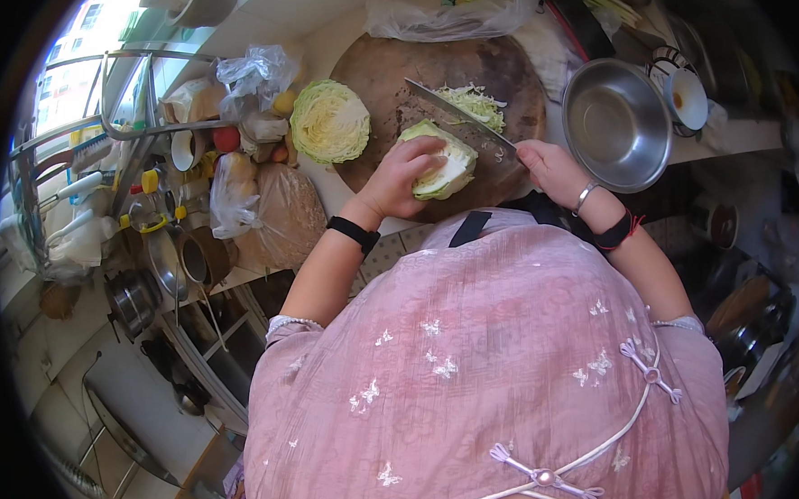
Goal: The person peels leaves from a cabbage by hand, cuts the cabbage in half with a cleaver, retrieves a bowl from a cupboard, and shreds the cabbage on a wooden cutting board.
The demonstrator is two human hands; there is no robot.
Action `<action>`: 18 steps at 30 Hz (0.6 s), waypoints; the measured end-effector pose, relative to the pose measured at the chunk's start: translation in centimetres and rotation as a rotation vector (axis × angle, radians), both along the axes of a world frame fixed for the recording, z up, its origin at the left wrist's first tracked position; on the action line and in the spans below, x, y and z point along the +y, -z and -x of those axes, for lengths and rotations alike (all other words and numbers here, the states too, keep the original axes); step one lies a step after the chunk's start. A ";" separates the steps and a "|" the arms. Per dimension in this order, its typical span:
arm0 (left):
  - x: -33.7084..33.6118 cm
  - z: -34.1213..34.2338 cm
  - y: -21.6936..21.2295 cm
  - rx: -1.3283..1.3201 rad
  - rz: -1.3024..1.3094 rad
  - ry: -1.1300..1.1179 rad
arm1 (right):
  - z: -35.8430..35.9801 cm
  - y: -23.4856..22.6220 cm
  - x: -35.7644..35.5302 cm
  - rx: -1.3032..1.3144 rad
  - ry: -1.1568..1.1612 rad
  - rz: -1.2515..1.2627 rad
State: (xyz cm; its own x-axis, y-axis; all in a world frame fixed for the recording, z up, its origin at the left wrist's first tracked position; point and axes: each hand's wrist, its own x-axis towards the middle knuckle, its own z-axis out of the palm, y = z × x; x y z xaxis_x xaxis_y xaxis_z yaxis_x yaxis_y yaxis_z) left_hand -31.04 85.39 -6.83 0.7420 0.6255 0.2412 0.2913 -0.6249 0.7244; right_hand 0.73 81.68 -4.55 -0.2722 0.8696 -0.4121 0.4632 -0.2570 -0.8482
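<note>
Pale green cabbage wedge [447,166], cut face showing, lies on the round dark wooden chopping board [381,77] on the desk, just right of a cabbage half [330,120] lying cut face up at the board's left edge. Left hand [406,176] lies curled over the wedge from the near side, fingers pressed on top, holding it down. Judgement: layered leaves are firm but springy, light, outer skin waxy, so it will likely roll or slip unless held flat-side down; grip low and broad, fingertips tucked back from the cut line. Shredded cabbage pile [475,104] sits behind the wedge. Long steel knife [461,114] runs across it; right hand [553,167] is closed round its handle. Empty round steel bowl [616,123] sits further right.
</note>
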 end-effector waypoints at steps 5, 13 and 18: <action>0.1 -0.4 -0.3 0.119 -0.017 -0.015 | 0.6 -3.3 -2.7 -0.144 -0.106 -0.149; 1.0 0.5 0.1 0.154 0.015 0.048 | 2.7 -1.3 -2.2 -0.169 -0.109 -0.121; 1.1 0.3 0.1 0.099 0.002 0.055 | 5.0 2.0 -0.6 -0.223 -0.090 -0.104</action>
State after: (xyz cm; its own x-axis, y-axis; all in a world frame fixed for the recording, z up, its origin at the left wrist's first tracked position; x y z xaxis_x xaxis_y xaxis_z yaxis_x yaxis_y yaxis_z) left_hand -31.35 86.52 -6.92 0.7954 0.5836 0.1638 0.3271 -0.6408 0.6946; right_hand -4.24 81.05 -6.57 -0.2626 0.8869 -0.3801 0.6588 -0.1230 -0.7422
